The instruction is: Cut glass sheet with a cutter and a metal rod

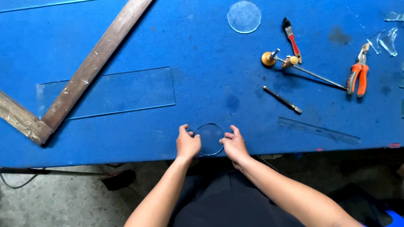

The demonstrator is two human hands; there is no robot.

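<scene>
While both hands pinch it at the near table edge, the round glass disc (210, 139) sits between them — left hand (187, 143) gripping one rim, right hand (234, 145) the other. Beyond the right hand lie a clear ruler (318, 130), a glass cutter (282, 100) and orange pliers (359, 74) — farther off, another glass disc (244, 16).

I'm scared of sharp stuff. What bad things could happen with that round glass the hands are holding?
The left hand and right hand are bare and grip the round glass disc by its rim, so an edge might cut a finger. The disc sits at the near edge of the blue table, so it could slip off and break on the concrete floor.
</scene>
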